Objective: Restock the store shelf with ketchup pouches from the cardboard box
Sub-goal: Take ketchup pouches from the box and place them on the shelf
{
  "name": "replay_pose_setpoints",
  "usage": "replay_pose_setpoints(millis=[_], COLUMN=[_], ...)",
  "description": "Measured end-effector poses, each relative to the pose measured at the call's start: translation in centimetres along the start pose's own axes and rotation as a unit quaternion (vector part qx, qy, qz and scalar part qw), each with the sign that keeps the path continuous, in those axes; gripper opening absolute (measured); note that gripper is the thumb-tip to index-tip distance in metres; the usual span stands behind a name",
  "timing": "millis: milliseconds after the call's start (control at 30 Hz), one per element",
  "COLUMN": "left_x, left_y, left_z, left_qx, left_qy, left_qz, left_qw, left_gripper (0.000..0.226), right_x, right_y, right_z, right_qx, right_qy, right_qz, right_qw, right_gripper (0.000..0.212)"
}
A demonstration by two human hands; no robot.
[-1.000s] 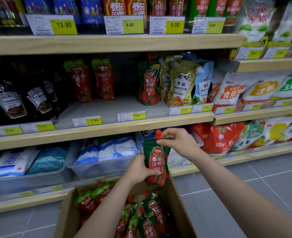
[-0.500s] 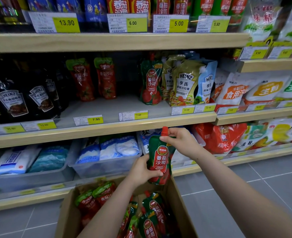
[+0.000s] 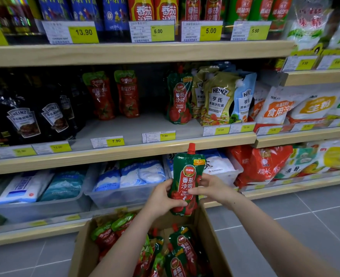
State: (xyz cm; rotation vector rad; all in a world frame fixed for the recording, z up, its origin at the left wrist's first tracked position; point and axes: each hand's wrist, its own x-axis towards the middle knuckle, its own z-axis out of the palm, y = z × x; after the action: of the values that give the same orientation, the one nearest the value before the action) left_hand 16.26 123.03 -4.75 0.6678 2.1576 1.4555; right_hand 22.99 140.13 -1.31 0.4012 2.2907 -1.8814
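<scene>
Green ketchup pouch [image 3: 187, 182] held upright, gripped by left hand [image 3: 162, 198] and right hand [image 3: 213, 188], above open cardboard box [image 3: 215, 232], facing shelf [image 3: 125, 152].

Up and to the left of the hands, dark Heinz sauce pouches [image 3: 23, 124] stand in a row. Up and just to the right, a yellow Heinz salad dressing pouch [image 3: 218, 100] stands beside a light blue Heinz pouch [image 3: 245, 98], with white starch bags [image 3: 281, 106] farther right. Level with the hands to the left, clear plastic bins [image 3: 45, 206] hold blue-and-white salt bags [image 3: 129, 174]. A red rice flour bag [image 3: 261, 166] lies to the right. Yellow price tags [image 3: 83, 33] line the shelf high above. Grey floor tiles [image 3: 285, 226] spread below right.
</scene>
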Motion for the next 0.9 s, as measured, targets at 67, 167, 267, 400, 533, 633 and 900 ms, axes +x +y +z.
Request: replay_pose_setpoints(millis=[67, 167, 267, 400, 533, 633, 900], left_x=[0.2, 0.5, 1.1, 2.6, 5.5, 7.9, 13.2], left_y=[0.2, 0.4, 0.2, 1.9, 6.5, 10.6, 15.1], left_z=[0.0, -0.5, -0.9, -0.9, -2.7, -4.5, -7.4], left_qx=[-0.004, -0.027, -0.024, -0.014, -0.009, 0.019, 0.030], left_qy=[0.003, -0.001, 0.005, 0.030, 0.055, 0.094, 0.181], left_qz=[0.007, 0.015, 0.024, 0.053, 0.114, 0.178, 0.246], left_qw=[1.000, 1.000, 0.999, 0.998, 0.992, 0.979, 0.952], left_gripper=[0.059, 0.047, 0.035, 0.036, 0.036, 0.037, 0.049], right_x=[0.3, 0.5, 0.6, 1.3, 2.0, 3.1, 7.2], right_y=[0.2, -0.3, 0.1, -1.2, -6.4, -10.7, -16.0], right_z=[0.5, 0.1, -0.4, -1.4, -3.8, -5.7, -7.7], right_qx=[0.000, 0.004, 0.011, -0.005, -0.017, -0.037, -0.050], right_qy=[0.025, 0.045, 0.055, 0.079, 0.091, 0.117, 0.167], right_qz=[-0.021, -0.056, -0.061, -0.094, -0.153, -0.215, -0.299], right_qw=[0.999, 0.997, 0.997, 0.992, 0.984, 0.969, 0.938], right_gripper=[0.030, 0.023, 0.022, 0.023, 0.022, 0.026, 0.026])
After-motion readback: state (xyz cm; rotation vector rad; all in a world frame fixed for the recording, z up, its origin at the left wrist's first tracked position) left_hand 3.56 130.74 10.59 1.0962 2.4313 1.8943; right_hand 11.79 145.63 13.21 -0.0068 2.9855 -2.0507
